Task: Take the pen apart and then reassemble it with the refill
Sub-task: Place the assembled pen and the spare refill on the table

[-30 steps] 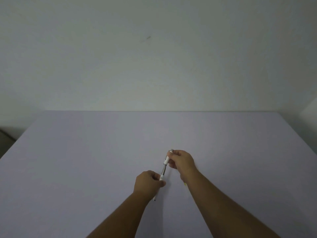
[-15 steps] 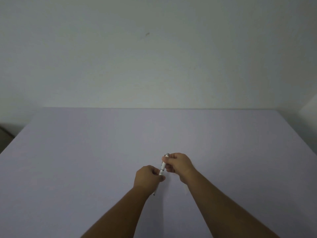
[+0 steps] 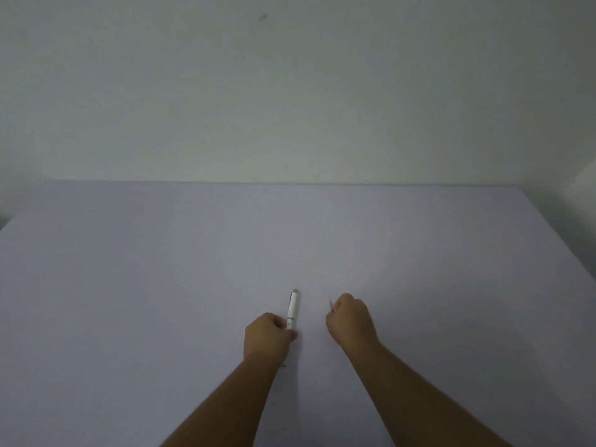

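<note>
A broad pale lilac table (image 3: 161, 285) stretches out on every side of the hands, its surface plain and matte. Beyond the hands, at the table's far edge, rises a bare off-white wall (image 3: 322, 108). High on that wall, above and slightly to the left of the hands, sits a small dark mark (image 3: 263, 17).

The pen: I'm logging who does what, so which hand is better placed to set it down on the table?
Left. The left hand alone grips the pen above the table; the right hand is apart, closed around something thin I can't identify.
</note>
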